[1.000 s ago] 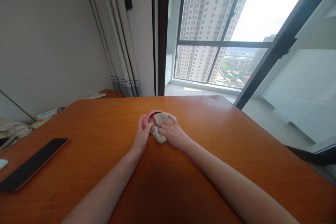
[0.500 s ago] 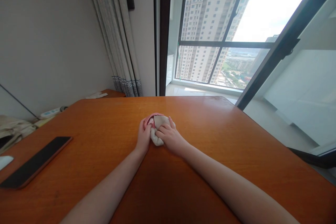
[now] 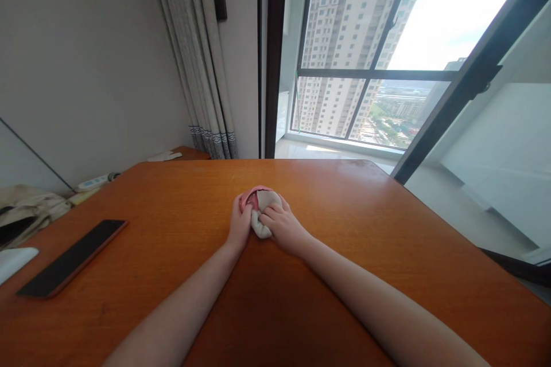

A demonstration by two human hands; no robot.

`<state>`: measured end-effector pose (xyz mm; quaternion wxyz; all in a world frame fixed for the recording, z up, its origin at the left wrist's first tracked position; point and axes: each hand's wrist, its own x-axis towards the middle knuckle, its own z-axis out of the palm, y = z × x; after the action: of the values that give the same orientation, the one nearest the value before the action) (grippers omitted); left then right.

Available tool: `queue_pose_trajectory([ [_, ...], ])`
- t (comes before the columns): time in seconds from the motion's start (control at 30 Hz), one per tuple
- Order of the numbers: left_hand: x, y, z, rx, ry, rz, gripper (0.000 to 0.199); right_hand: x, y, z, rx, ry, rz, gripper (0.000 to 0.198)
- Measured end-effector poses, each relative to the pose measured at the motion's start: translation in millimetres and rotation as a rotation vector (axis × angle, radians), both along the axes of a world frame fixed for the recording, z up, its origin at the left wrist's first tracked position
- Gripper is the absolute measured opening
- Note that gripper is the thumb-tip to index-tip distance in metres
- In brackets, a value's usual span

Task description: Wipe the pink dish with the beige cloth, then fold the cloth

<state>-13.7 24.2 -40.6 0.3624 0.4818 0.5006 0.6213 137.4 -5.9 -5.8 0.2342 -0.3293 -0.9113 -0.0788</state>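
Near the middle of the wooden table point(image 3: 318, 206), both hands are closed around a small bundle. My left hand point(image 3: 239, 222) grips a pink round-edged thing point(image 3: 257, 189) from its left side, thumb toward the front; I cannot make out its kind. My right hand point(image 3: 284, 228) has its fingers bent over a greyish-white cloth point(image 3: 260, 229), which lies bunched against the pink thing and partly in it. The fingers cover much of the cloth. Where the pink thing meets the tabletop is hidden.
A long black flat pad point(image 3: 75, 258) with a reddish edge lies on the left of the table. A white object point(image 3: 16, 262) sits at the far left edge. Behind are a grey curtain point(image 3: 193, 57), a power strip point(image 3: 93, 182) and a large window point(image 3: 365, 74).
The view has shifted slightly, so everything sits a little further right. The hands keep their hold on the bundle; the right fingers have moved only slightly on the cloth.
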Motion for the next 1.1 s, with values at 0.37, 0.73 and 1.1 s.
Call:
queue_pose_trajectory([
  [0.37, -3, 2, 4.4, -0.012, 0.007, -0.023, 0.025, 2, 2, 4, 0.055, -0.063, 0.016, 0.014],
  [0.73, -12, -5, 27.9, 0.172, 0.310, -0.070, 0.039, 4, 5, 2, 0.086, -0.182, -0.100, 0.012],
  [1.1, 9, -13, 14.2, -0.019, 0.038, -0.039, 0.030, 8, 8, 6, -0.040, -0.150, -0.008, 0.010],
])
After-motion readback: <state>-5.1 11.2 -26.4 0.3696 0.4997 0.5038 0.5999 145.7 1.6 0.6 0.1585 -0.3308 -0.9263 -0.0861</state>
